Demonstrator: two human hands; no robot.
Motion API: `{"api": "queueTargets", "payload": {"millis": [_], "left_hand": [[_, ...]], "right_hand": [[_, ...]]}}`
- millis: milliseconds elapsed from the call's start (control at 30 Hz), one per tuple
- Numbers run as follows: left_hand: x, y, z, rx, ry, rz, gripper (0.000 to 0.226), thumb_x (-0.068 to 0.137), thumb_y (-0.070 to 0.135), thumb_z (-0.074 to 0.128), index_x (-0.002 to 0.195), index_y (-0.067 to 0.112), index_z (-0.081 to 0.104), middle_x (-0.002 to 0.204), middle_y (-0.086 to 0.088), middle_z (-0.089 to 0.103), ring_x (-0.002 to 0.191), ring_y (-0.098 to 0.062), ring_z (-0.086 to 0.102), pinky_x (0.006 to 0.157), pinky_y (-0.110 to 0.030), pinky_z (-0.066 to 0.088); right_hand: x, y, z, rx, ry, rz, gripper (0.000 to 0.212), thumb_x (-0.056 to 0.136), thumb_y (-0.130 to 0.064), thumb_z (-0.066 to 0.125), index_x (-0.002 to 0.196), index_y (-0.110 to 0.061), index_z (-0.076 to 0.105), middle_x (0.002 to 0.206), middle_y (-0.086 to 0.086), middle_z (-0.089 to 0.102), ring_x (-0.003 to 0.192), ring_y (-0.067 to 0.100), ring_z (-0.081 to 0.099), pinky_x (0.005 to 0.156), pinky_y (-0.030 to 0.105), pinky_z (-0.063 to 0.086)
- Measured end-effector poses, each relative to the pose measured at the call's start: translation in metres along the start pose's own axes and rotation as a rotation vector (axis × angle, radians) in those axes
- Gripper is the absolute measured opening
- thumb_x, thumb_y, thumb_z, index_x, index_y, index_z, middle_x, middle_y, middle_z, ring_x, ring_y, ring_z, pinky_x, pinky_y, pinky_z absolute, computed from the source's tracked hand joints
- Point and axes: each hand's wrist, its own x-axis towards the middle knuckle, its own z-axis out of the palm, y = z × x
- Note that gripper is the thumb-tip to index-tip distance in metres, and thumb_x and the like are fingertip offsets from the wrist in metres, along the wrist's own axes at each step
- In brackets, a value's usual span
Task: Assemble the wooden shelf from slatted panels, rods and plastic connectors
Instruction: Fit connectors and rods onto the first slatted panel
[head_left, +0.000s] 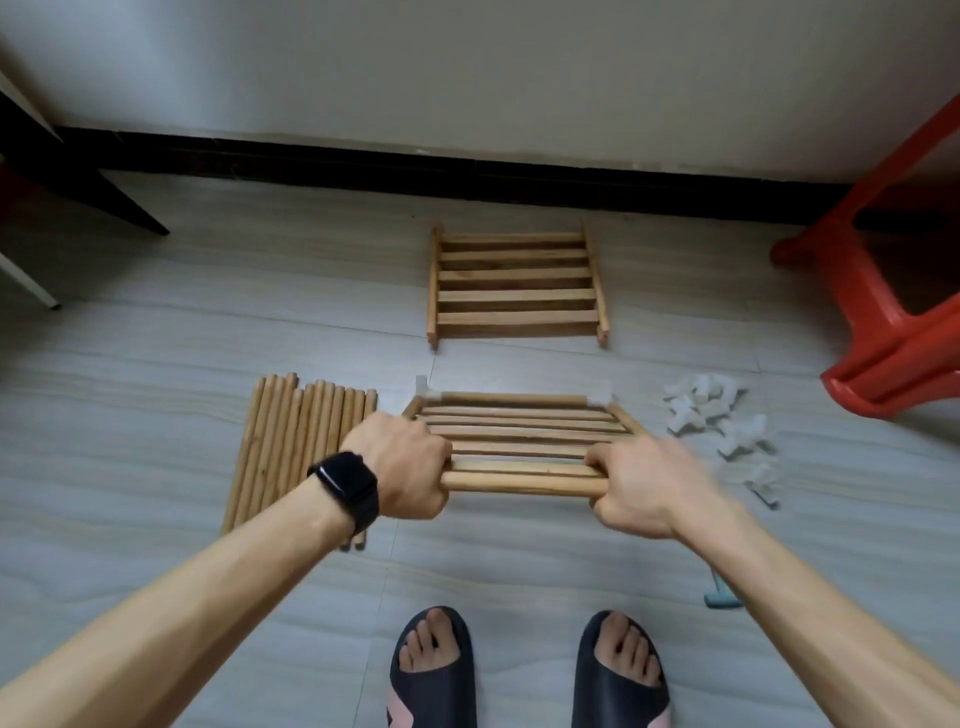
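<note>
Two bare forearms reach down, the left one wearing a black watch (348, 488). The left hand (402, 470) and right hand (639, 483) each curl round an end of the near rod (524, 483) of a slatted panel (519, 421), tilted above the floor (156, 338). Loose rods (291, 441) lie just left, white connectors (717, 415) right, and a second panel (517, 283) lies flat beyond.
</note>
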Motion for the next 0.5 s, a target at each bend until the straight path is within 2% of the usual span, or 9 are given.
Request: {"api": "queueTargets", "payload": {"millis": [67, 167, 300, 500], "left_hand": [[-0.001, 0.012, 0.045, -0.021, -0.024, -0.001, 0.036, 0.089, 0.041, 0.050, 0.122, 0.028, 0.056, 0.109, 0.004, 0.064, 0.096, -0.022, 0.063, 0.077, -0.034, 0.042], [0.006, 0.021, 0.112, -0.127, -0.144, -0.018, 0.056, 0.087, 0.042, 0.060, 0.137, 0.029, 0.039, 0.132, 0.002, 0.052, 0.121, -0.023, 0.051, 0.097, -0.040, 0.038], [0.022, 0.022, 0.167, -0.212, -0.173, -0.001, 0.082, 0.088, 0.045, 0.065, 0.155, 0.026, 0.021, 0.153, 0.000, 0.036, 0.140, -0.022, 0.034, 0.109, -0.042, 0.033], [0.034, 0.023, 0.204, -0.289, -0.150, 0.004, 0.099, 0.087, 0.059, 0.065, 0.160, 0.026, 0.007, 0.162, 0.002, 0.023, 0.148, -0.020, 0.023, 0.116, -0.040, 0.025]], "right_hand": [[0.000, -0.001, 0.048, 0.000, -0.020, -0.012, 0.054, 0.075, -0.042, 0.053, 0.128, -0.031, 0.053, 0.127, -0.004, 0.061, 0.126, 0.022, 0.051, 0.109, 0.041, 0.032], [0.009, 0.000, 0.114, 0.027, -0.076, -0.007, 0.072, 0.076, -0.041, 0.056, 0.144, -0.028, 0.037, 0.140, -0.003, 0.046, 0.134, 0.023, 0.040, 0.111, 0.041, 0.027], [0.027, 0.002, 0.167, 0.135, -0.064, 0.016, 0.079, 0.079, -0.035, 0.062, 0.151, -0.026, 0.031, 0.146, -0.002, 0.039, 0.139, 0.023, 0.032, 0.113, 0.037, 0.022], [0.041, 0.006, 0.200, 0.179, -0.024, 0.027, 0.094, 0.074, -0.052, 0.075, 0.153, -0.024, 0.030, 0.150, 0.000, 0.037, 0.140, 0.023, 0.030, 0.116, 0.037, 0.018]]}}
